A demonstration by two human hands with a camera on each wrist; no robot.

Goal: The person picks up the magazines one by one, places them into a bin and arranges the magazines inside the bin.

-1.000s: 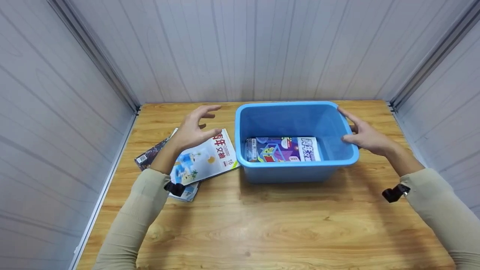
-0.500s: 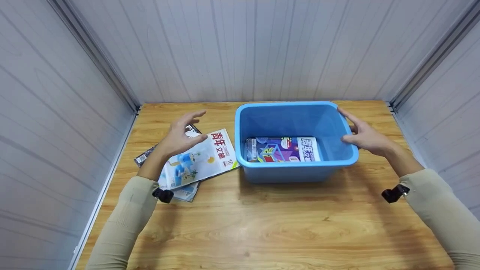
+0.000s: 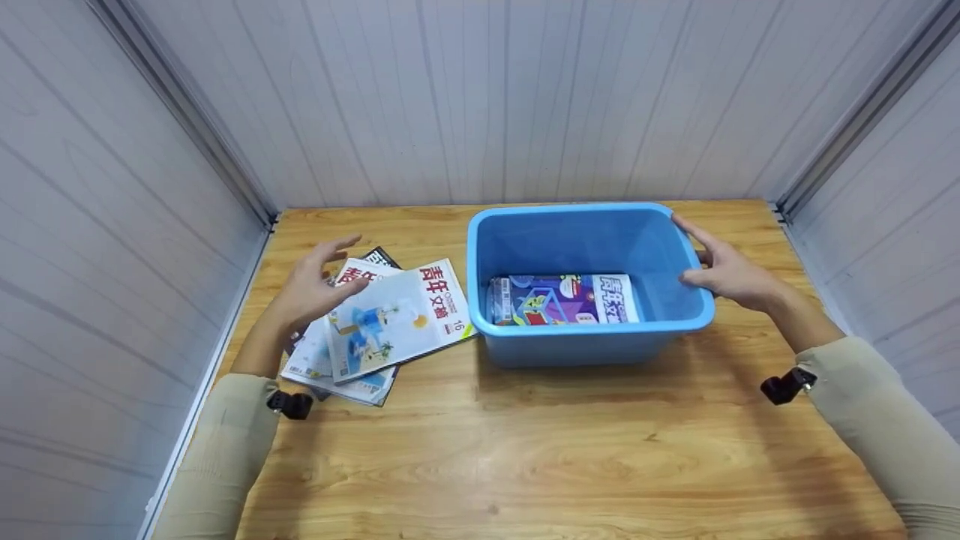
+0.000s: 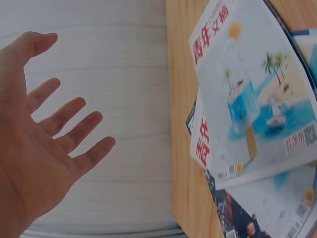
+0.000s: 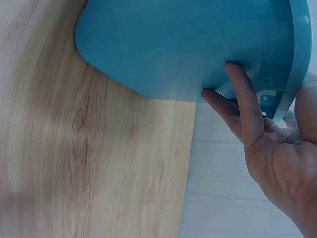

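The rectangular blue plastic tub [image 3: 589,281] stands toward the back of the wooden tabletop [image 3: 525,450] and serves as the landmark here. Just left of it, almost touching its near left corner, lies a loose fan of thin glossy paper magazines [image 3: 375,322]; the top magazine with the white cover, red characters and a palm-tree picture [image 3: 401,315] rests askew over the others. The left hand [image 3: 311,289] hovers above the far left edge of that pile, fingers spread and lightly bent, touching nothing that the frames show; the left wrist view [image 4: 44,148] shows its palm open in the air. The right hand [image 3: 731,270] is on the tub's right rim, thumb over the lip and fingers [image 5: 245,106] pressed up under it against the outer wall. Inside the tub, flat against its front wall, lies one purple-covered magazine [image 3: 562,300]. The magazines look light, floppy and slick, likely to slide over each other and sag if lifted by a corner; a spine or long edge seems the better hold. The tub wall stands between pile and interior.
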